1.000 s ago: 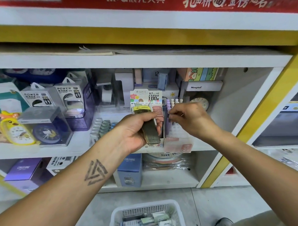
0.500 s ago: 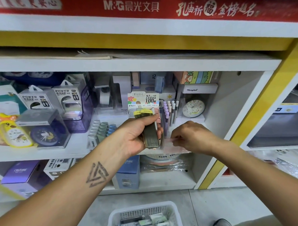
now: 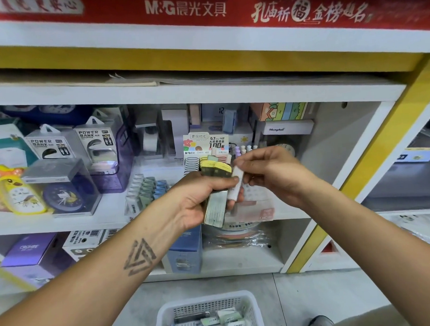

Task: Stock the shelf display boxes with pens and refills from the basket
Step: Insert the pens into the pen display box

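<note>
yellow-topped stack: flat card-like refill packs [image 3: 216, 189], thin ribbed edges, fanned slightly, olive and grey faces
white piece: small smooth rounded tube [image 3: 235, 184], pale plastic look, tilted, just right of the stack and touching it
left hand: left hand [image 3: 200, 200] curls round the stack, thumb across its front, held in front of the display box
right hand: right hand [image 3: 270, 173] pinches the top of the white tube between thumb and fingertips, just right of the stack
display box: printed cardboard display box [image 3: 206, 145] behind the stack on the white shelf, striped packs standing in it
pens: pastel-capped pens [image 3: 242, 149] upright just right of the display box
basket: white perforated plastic basket [image 3: 248, 305] on the floor well below the display box, more packs inside
</note>
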`<state>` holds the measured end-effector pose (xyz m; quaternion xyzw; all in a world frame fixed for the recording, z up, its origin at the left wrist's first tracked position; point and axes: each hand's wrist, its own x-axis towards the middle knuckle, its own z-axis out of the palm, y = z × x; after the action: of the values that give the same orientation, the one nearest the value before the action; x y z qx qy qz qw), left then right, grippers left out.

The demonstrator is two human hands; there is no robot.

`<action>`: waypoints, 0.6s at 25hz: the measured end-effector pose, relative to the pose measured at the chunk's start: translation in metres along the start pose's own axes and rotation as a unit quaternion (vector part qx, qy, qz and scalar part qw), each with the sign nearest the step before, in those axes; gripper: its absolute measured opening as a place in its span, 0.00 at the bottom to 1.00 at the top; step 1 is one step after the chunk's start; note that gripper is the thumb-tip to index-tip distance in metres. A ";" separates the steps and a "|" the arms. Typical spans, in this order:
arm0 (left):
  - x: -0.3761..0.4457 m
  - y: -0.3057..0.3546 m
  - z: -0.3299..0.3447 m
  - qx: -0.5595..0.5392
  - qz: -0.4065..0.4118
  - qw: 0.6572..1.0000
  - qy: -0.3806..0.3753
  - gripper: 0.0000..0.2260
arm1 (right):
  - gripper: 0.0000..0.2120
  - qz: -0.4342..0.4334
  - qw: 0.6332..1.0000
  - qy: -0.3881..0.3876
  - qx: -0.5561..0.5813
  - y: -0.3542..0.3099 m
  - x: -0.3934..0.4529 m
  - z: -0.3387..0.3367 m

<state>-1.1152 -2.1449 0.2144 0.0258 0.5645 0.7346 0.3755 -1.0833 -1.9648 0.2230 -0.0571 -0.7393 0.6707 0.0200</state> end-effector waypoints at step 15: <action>-0.022 0.017 -0.047 -0.058 -0.019 0.995 0.082 0.02 | 0.08 -0.042 0.985 -0.116 0.119 -0.001 0.017 0.020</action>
<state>-1.1304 -2.1975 0.2204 -0.0672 0.5499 0.7589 0.3422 -1.1019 -1.9825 0.2217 0.0552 -0.6529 0.7548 -0.0309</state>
